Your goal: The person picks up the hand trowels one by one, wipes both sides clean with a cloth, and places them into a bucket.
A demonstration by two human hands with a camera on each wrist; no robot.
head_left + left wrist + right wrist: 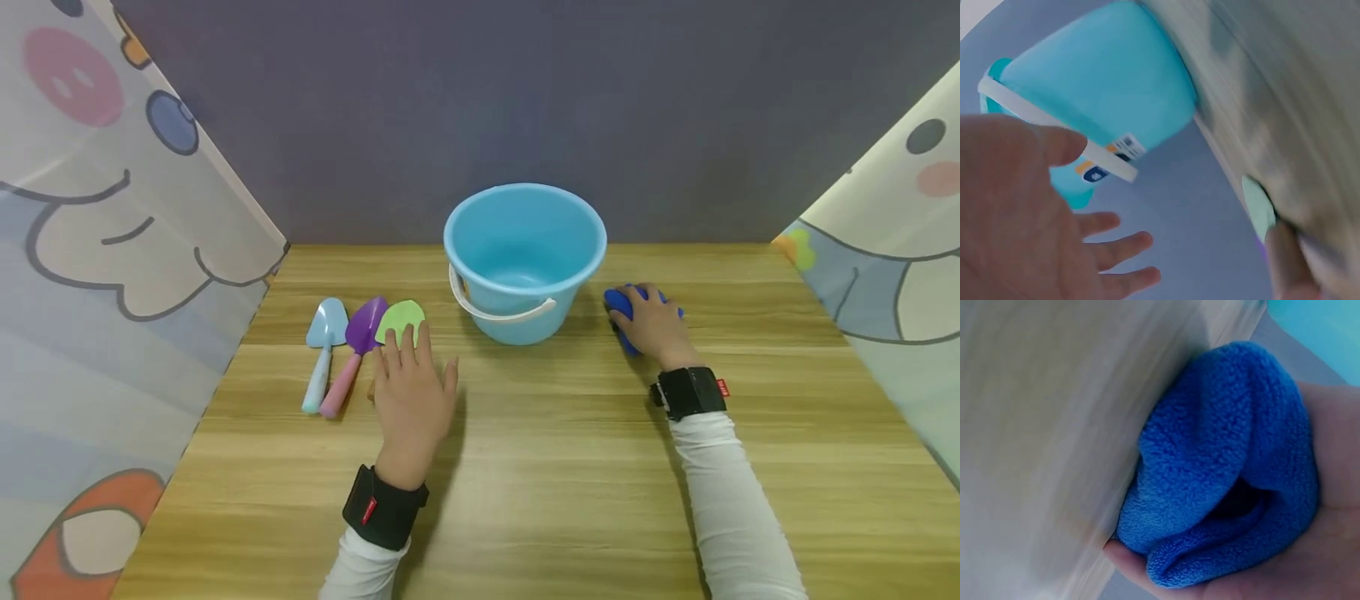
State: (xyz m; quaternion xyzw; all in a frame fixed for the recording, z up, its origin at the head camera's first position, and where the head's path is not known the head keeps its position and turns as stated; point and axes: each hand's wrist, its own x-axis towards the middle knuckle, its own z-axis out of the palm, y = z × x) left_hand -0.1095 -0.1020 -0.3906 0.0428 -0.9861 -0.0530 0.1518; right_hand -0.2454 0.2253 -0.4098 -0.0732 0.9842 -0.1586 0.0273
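Right hand (654,323): is curling over the blue cloth (1210,456), its grip clamped on the bunched fabric.
Blue cloth: is lying on the surface (540,483), near the back edge — between the bucket (525,217) and the right edge.
Left hand (414,404): is hovering by the green shovel (402,317), grip apart, fingers straight.
Bucket: is standing upright at the back edge's middle.
Purple shovel (365,327), light-blue shovel (328,323): are lying toward the left edge.
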